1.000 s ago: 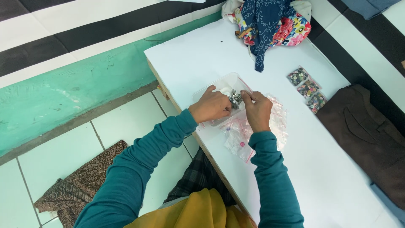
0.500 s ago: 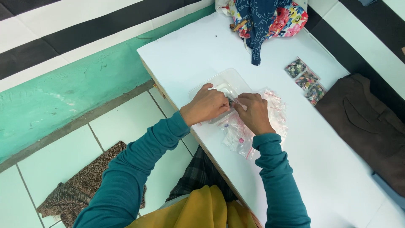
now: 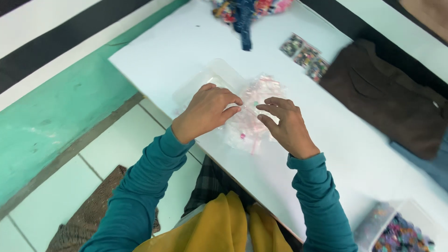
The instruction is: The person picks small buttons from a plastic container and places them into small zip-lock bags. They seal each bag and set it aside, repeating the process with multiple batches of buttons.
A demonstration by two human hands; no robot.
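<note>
Left hand (image 3: 207,112) fingers curled, pressing clear plastic bag (image 3: 254,116) on white table (image 3: 177,51); right hand (image 3: 285,125) at 3 o'clock, fingers half-open, touching bag. Bag light, limp, slippery (probably crinkly); pinch edge at 12 o'clock.

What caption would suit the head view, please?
Both hands, left hand and right hand, press small clear plastic bags on a white table.

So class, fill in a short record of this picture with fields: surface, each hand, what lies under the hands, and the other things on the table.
surface: white table
left hand: fingertips pressed on the clear plastic bags
right hand: fingers curled, touching the same bags
under the hands: small pile of clear bags, beside a clear tray
far edge: colourful cloth bundle, three small packets
right side: brown garment
near corner: clear box of mixed coloured pieces
</note>
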